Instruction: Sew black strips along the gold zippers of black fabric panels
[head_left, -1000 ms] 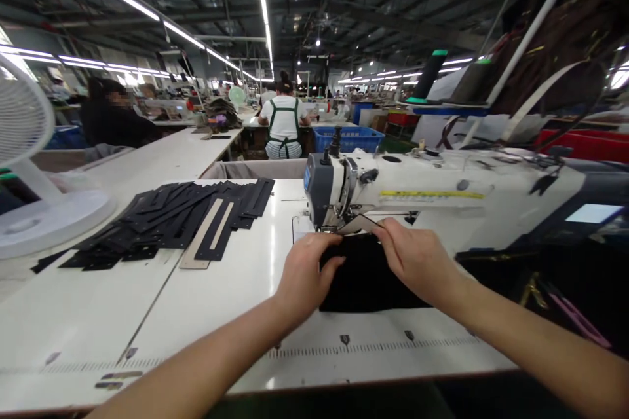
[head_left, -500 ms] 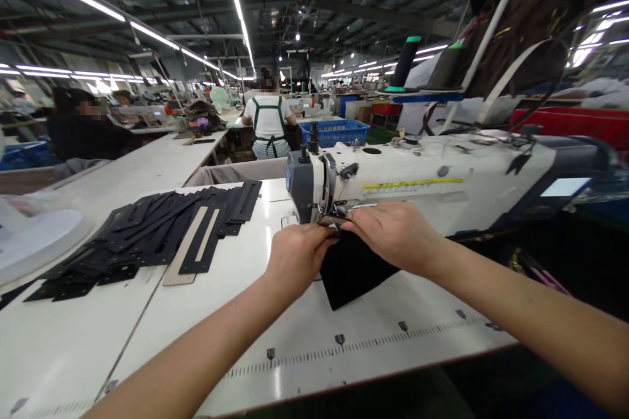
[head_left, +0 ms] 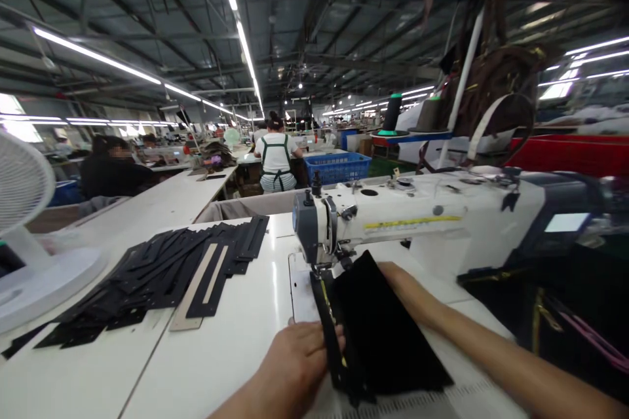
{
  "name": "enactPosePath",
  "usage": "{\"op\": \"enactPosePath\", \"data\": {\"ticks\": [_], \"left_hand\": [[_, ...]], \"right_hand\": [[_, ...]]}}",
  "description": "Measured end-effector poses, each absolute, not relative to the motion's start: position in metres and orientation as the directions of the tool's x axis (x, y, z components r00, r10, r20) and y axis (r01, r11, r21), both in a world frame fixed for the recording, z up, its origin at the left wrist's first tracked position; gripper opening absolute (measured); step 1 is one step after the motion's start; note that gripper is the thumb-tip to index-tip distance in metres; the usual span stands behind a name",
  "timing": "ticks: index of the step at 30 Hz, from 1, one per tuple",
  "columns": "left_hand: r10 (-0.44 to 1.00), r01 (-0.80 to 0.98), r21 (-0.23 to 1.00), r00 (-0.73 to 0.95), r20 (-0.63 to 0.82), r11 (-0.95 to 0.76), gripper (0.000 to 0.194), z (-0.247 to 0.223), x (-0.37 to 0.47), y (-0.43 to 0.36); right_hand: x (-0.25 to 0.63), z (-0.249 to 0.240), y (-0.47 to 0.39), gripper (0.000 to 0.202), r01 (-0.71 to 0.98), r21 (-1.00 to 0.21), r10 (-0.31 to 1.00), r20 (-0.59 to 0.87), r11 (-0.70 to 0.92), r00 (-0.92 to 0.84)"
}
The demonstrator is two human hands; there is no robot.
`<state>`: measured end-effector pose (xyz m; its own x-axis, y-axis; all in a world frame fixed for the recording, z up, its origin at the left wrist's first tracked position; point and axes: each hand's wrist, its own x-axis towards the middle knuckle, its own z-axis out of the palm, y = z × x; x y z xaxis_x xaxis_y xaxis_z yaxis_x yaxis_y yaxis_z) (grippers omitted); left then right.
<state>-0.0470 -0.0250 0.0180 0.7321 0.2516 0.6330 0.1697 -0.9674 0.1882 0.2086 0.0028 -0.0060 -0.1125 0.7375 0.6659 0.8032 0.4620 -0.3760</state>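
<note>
A black fabric piece (head_left: pixel 388 334) lies on the sewing table in front of the sewing machine (head_left: pixel 413 209). Along its left side runs a narrow black strip with a gold zipper (head_left: pixel 328 301), its far end at the presser foot (head_left: pixel 322 268). My left hand (head_left: pixel 299 360) grips this strip near its lower part, fingertips showing beside the zipper. On the other side, my right hand (head_left: pixel 405 285) is against the upper right edge of the fabric, which stands raised there. The cloth hides the fingers of that hand.
Black slotted strips (head_left: pixel 162 268) lie heaped on the table at left, with one beige-backed strip (head_left: pixel 189 304) beside them. A white fan (head_left: pixel 24 209) stands at far left. Thread cones (head_left: pixel 392 114) rise behind the machine. A person in an apron (head_left: pixel 276 154) is ahead, near a blue basket (head_left: pixel 337 169).
Both hands have moved away from the needle area, left hand toward me and right hand rightward. The fabric now lies spread with its zipper showing. The view has tilted up.
</note>
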Motion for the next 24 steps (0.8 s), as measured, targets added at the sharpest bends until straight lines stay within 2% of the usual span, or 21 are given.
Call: {"op": "enactPosePath", "data": {"ticks": [2,5,9,11,14,18,22,24], "left_hand": [[0.234,0.149,0.195,0.805,0.545,-0.969,0.041,0.012,-0.057,-0.036],[0.381,0.248,0.35,0.84,0.388,-0.903,0.044,0.021,-0.065,-0.042],[0.538,0.354,0.436,0.723,0.434,-0.827,0.033,0.028,-0.057,-0.017],[0.551,0.397,0.399,0.716,0.429,-0.827,0.03,0.024,-0.048,0.0],[0.499,0.425,0.273,0.799,0.335,-0.863,0.033,0.015,-0.038,0.015],[0.487,0.466,0.142,0.834,0.26,-0.873,0.039,0.01,-0.037,0.015],[0.507,0.489,0.135,0.821,0.263,-0.862,0.03,0.01,-0.041,0.014],[0.521,0.5,0.147,0.817,0.249,-0.854,0.025,0.013,-0.04,0.015]], "right_hand": [[0.231,-0.008,0.013,0.033,0.772,-0.5,0.819,0.572,0.392,-0.046],[0.238,-0.019,0.019,0.037,0.723,-0.629,0.891,0.452,0.286,0.041],[0.231,-0.024,0.017,0.026,0.699,-0.684,0.937,0.345,0.208,0.059],[0.231,-0.019,0.015,0.023,0.719,-0.673,0.952,0.301,0.174,0.052],[0.232,-0.005,0.013,0.016,0.774,-0.622,0.972,0.231,0.116,0.04],[0.233,0.014,0.018,0.021,0.816,-0.574,0.983,0.179,0.07,0.042],[0.228,0.026,0.023,0.022,0.811,-0.584,0.982,0.171,0.035,0.081],[0.224,0.03,0.023,0.028,0.808,-0.589,0.986,0.121,-0.023,0.116]]}}
